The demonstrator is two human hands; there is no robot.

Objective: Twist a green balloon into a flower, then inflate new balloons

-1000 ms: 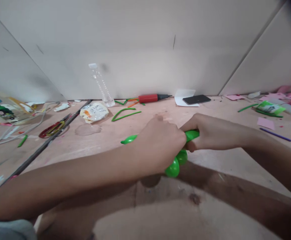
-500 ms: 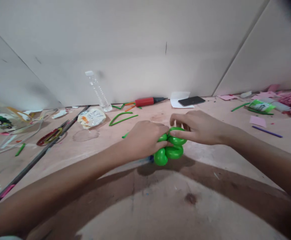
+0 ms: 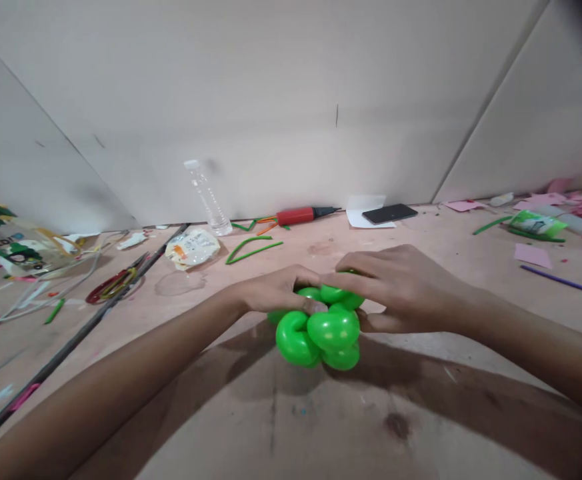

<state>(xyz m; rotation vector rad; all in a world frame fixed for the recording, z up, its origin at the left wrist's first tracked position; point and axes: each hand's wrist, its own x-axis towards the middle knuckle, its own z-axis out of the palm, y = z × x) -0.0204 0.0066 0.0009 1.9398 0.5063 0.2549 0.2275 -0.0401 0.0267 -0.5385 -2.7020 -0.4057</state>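
Observation:
A twisted green balloon [image 3: 333,328] with several rounded bubbles is held between both hands above the table [image 3: 251,427]. My left hand [image 3: 283,288] grips its left and upper side, the thumb pressed down between bubbles. From the right, my right hand [image 3: 391,287] wraps over the top, fingers across the upper bubble and thumb by the lower right side. Part of the balloon is hidden behind the fingers.
Behind the hands lie a red balloon pump [image 3: 295,215], a black phone [image 3: 389,213] on white paper and bent green uninflated balloons [image 3: 253,249]. A clear bottle [image 3: 208,200] leans near a crumpled wrapper [image 3: 192,249]. Scissors [image 3: 115,280] lie left; a purple strip [image 3: 555,277] lies right.
The green balloon has been turned and brought closer, showing more of its bubbles. My right hand now wraps over its top and right side. The camera view has shifted slightly.

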